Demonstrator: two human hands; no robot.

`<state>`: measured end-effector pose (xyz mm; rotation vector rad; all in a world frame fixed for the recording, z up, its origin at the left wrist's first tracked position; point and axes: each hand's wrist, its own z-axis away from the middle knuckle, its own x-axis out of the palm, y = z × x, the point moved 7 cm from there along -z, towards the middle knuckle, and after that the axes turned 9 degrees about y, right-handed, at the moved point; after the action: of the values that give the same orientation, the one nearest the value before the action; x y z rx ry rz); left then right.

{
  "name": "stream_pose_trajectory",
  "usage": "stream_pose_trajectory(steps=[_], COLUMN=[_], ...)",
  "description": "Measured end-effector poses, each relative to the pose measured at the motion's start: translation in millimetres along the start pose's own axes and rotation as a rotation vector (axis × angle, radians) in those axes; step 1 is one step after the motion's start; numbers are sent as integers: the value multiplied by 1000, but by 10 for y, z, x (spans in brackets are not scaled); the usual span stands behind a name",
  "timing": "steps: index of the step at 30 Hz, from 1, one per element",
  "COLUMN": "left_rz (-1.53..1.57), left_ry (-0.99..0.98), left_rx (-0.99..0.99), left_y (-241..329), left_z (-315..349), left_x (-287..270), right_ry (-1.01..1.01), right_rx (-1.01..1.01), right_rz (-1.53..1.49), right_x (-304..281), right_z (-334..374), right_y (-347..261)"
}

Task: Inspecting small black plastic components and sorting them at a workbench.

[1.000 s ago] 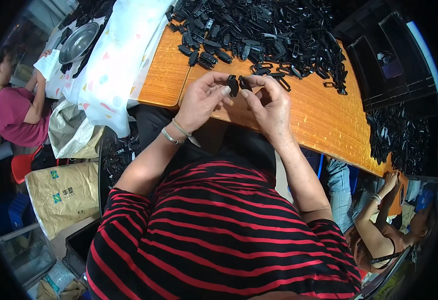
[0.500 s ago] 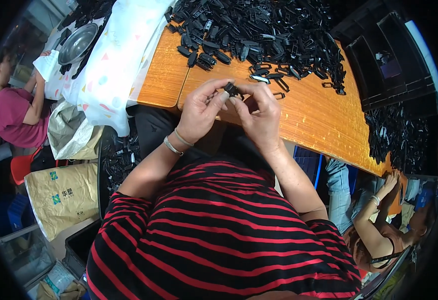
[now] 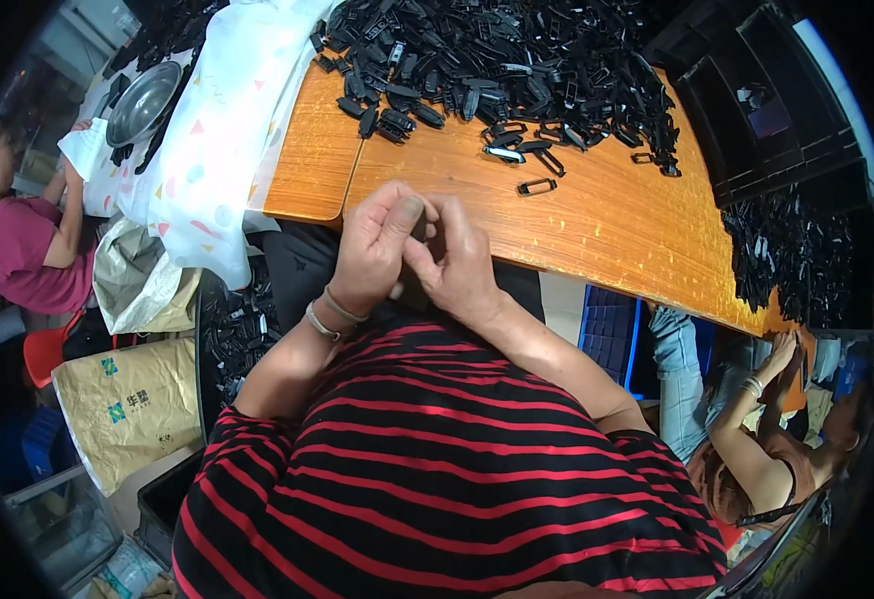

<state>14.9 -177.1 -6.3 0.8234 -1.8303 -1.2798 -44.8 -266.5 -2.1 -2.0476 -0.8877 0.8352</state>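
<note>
My left hand (image 3: 371, 248) and my right hand (image 3: 460, 262) meet at the front edge of the wooden table (image 3: 407, 175). Both are closed, with thumbs and fingers bent in toward each other. Whatever they hold, if anything, is hidden behind the fingers. Beyond them lies a big heap of small black plastic parts (image 3: 517, 75), some long and oval, some open like frames. One narrow black rectangular frame (image 3: 537, 187) lies apart from the heap, nearest my right hand. A light grey oval part (image 3: 504, 155) rests at the heap's near edge.
A black crate (image 3: 776, 110) stands at the table's right, with more black parts (image 3: 791, 260) below it. To the left are a patterned white sheet (image 3: 202, 150), a metal bowl (image 3: 145, 105) and a brown sack (image 3: 127, 409). Two other people sit nearby, left and right.
Both hands have drawn nearer to my body and slightly left. The small black part seen between my fingers is now out of sight, and the loose frame shows fully.
</note>
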Motion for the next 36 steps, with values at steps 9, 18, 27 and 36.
stream_pose_trajectory(steps=[9,18,27,36], left_rz=[-1302,-1190,-1365,-1442], left_ry=[-255,112,-230,-383], left_rx=[-168,395,586,750], left_y=[280,343,19,64], left_z=[450,-494,-1019,-1122], left_x=[-1335,-756,-592,-473], right_ry=[-265,-123,-281,-426], right_rx=[-29,-66,-112,-117], right_rz=[243,837,809,899], right_x=[-229,-713,-594,-519], right_z=[-358,-800,-748,-728], right_y=[215,530,469,532])
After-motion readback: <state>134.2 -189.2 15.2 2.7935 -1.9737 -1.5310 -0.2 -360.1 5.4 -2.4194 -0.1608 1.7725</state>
